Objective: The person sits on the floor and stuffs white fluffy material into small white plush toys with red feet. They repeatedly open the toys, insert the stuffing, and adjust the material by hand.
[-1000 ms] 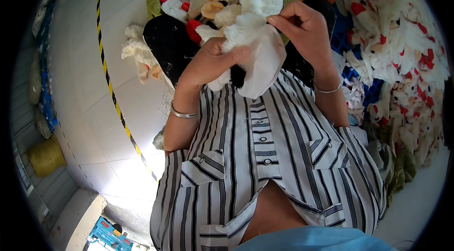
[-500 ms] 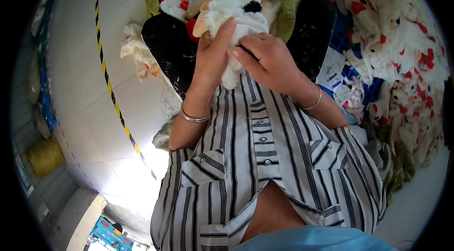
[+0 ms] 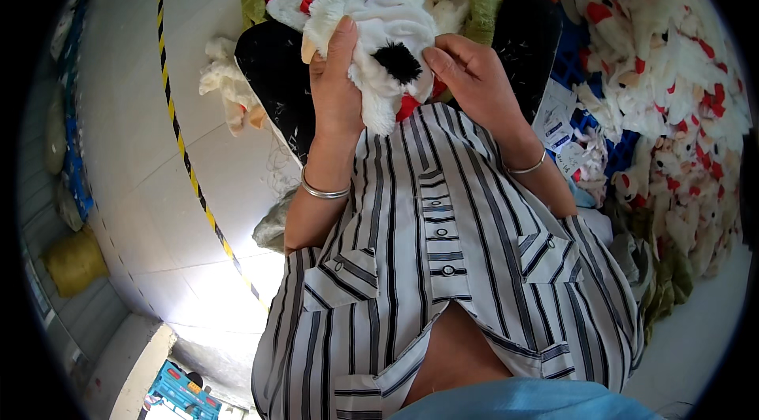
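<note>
White plush piece (image 3: pixel 387 28) in pinching hands (image 3: pixel 336 96), green sack (image 3: pixel 480 1) beyond, tiled floor (image 3: pixel 130 167) at left, plush heap (image 3: pixel 688 111) at right.

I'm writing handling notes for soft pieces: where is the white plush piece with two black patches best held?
Probably by its left and right edges, coming from the near side: the white plush piece looks limp, so two pinches should spread it. The left hand grips its left edge, the right hand pinches beside the lower black patch; the green bag curves round the far end.
</note>
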Motion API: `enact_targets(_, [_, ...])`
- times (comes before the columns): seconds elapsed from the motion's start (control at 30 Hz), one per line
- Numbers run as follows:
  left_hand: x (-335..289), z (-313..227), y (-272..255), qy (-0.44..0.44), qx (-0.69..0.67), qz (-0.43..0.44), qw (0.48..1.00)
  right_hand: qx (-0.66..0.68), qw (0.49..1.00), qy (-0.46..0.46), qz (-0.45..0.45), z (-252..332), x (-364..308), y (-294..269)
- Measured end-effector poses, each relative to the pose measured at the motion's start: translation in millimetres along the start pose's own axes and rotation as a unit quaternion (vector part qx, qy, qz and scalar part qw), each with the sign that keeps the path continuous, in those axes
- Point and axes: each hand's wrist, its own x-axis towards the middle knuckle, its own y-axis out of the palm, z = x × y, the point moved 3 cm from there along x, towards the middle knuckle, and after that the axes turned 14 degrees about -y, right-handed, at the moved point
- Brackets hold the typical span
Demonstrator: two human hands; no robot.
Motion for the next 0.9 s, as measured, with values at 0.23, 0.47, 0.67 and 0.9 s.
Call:
enact_targets(0.23, [-7,3,1,-0.022,0.023,0.037,0.999,0.178,0.983,0.043,-0.023,1,4,-2])
enact_targets(0.47, [-17,7,-1,-0.023,0.05,0.077,0.996,0.363,0.923,0.125,0.013,1,-2,-7])
enact_targets(0.67, [-9,6,-9,-0.035,0.035,0.086,0.995,0.317,0.946,0.021,0.059,2,-4,0])
enact_targets(0.9, [-18,4,-6,-0.026,0.055,0.098,0.993,0.209,0.975,-0.028,0.071,12,-3,5])
